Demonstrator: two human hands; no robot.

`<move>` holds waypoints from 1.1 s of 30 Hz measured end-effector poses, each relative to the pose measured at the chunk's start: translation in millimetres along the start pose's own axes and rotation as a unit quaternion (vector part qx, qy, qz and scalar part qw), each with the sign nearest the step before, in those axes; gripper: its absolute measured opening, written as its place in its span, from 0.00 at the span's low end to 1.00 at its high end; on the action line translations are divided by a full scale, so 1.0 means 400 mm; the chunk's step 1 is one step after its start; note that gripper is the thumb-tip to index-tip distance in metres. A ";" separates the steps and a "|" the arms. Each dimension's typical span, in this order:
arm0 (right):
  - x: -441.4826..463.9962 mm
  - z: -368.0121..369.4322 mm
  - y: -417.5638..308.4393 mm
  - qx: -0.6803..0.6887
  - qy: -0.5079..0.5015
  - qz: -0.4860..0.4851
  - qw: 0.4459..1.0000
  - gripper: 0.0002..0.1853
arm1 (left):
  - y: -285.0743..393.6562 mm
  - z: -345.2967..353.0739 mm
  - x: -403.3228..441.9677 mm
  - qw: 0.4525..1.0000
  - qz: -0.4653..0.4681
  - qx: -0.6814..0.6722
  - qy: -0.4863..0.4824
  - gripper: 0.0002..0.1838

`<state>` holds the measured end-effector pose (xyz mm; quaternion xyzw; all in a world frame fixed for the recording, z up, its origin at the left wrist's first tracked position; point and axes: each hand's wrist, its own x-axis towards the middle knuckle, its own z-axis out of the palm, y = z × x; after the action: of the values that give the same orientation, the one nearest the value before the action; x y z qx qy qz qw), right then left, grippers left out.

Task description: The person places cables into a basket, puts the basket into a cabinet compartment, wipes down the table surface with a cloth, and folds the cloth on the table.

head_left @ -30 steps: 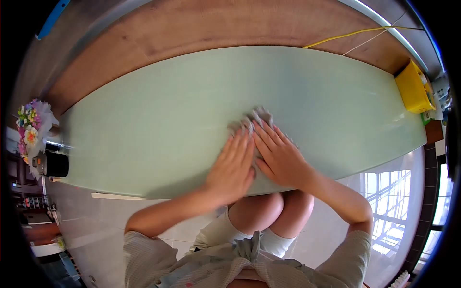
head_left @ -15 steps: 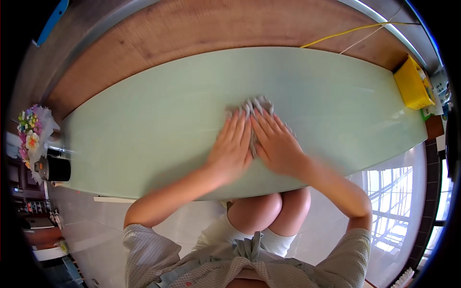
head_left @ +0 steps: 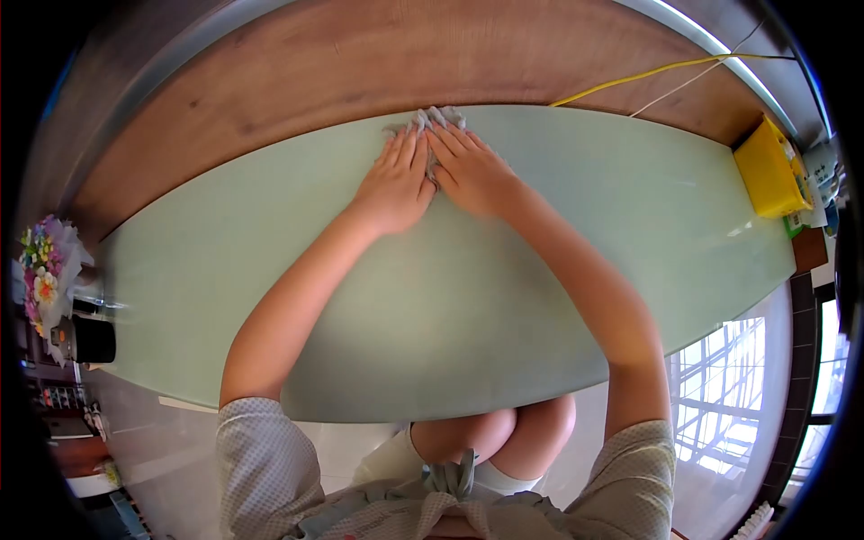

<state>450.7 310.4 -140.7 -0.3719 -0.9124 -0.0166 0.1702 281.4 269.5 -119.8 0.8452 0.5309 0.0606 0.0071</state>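
A crumpled grey cloth (head_left: 439, 116) lies at the far edge of the pale green glass tabletop (head_left: 432, 306). My left hand (head_left: 393, 186) presses on its left side, fingers stretched out flat. Beside it, my right hand (head_left: 474, 176) lies flat over the cloth's right side, its fingers also extended. The two hands angle inward, with their index fingers close together. Most of the cloth is hidden under them; folds show beyond the fingertips and between the hands.
A wooden panel (head_left: 315, 72) rises along the table's far edge. Yellow cable (head_left: 630, 76) runs down to the tabletop. At the right end stands a yellow basket (head_left: 767, 169) with items inside; at the left end are a black container (head_left: 93, 339) and a flower bouquet (head_left: 47, 270).
Both hands and the cloth have slid forward and slightly left, from mid-table to the far edge. My arms now reach out straighter, and the view has shifted a little.
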 end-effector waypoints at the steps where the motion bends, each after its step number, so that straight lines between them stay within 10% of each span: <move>1: 0.015 0.001 0.020 0.004 -0.006 0.002 1.000 0.29 | -0.004 0.002 0.019 1.000 -0.002 0.002 -0.002 0.32; 14: -0.105 -0.054 0.319 -0.086 -0.075 0.036 0.993 0.27 | 0.154 0.083 0.272 0.994 0.088 -0.008 0.059 0.33; 33: -0.116 -0.068 0.212 -0.042 -0.037 0.067 0.996 0.28 | 0.129 0.042 0.210 0.996 0.088 -0.012 0.023 0.33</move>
<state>547.6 336.0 -138.1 -0.4399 -0.8893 -0.0301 0.1212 365.7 323.2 -124.8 0.8868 0.4540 0.0864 -0.0003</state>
